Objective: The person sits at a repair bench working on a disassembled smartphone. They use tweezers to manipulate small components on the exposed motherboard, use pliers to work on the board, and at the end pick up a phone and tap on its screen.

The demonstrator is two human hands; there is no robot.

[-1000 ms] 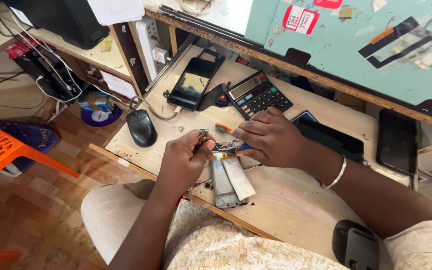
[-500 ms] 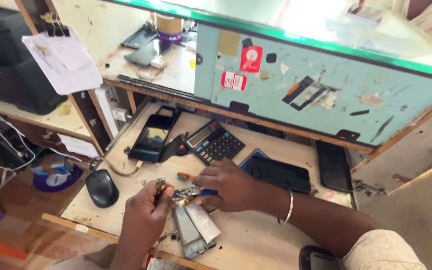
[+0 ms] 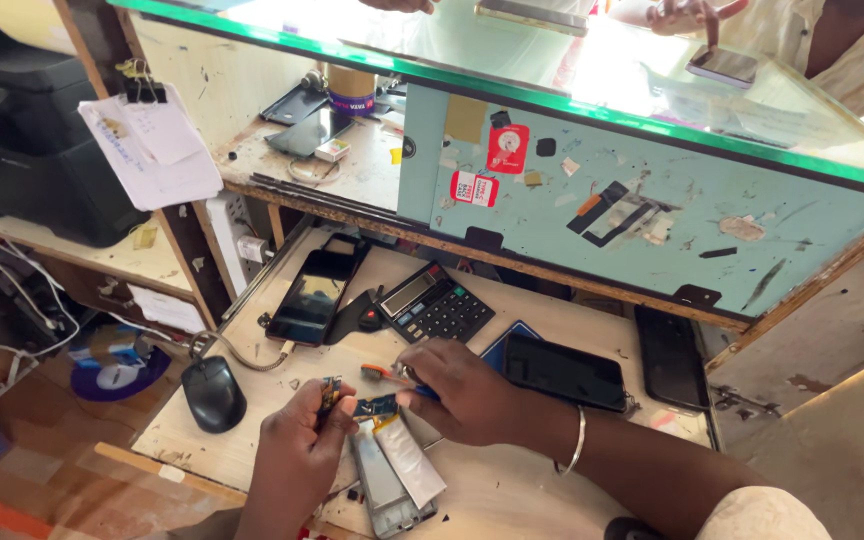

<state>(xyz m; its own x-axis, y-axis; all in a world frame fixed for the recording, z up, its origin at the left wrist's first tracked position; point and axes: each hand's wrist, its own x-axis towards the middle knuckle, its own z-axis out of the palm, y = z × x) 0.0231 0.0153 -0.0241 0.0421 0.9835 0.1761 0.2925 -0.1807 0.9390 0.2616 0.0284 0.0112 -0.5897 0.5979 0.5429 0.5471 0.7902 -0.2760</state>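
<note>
worn wooden bench (image 3: 552, 500), pale, scuffed and stained. left hand (image 3: 297, 455): fingers pinched on a small dark metal part (image 3: 330, 392). right hand (image 3: 467, 395): closed around a thin blue-handled tool (image 3: 420, 392), its tip meeting a small blue circuit board (image 3: 377, 408) held between the two hands. a silver bangle (image 3: 574, 442) sits on the right wrist. just beneath the hands: an opened phone body (image 3: 384, 490), grey metal frame, with a flat silvery battery (image 3: 410, 462) lying slantwise on it. beside the right hand, a black glossy tablet (image 3: 564, 370); further right, a dark phone (image 3: 672, 358). behind: black keyed calculator (image 3: 437, 303), a phone with a dark screen (image 3: 314, 290) on a cable, rounded black mouse (image 3: 213, 392) to the left. a pale blue, sticker-marked panel (image 3: 652, 215) stands behind, under a glass counter (image 3: 512, 50).
</note>
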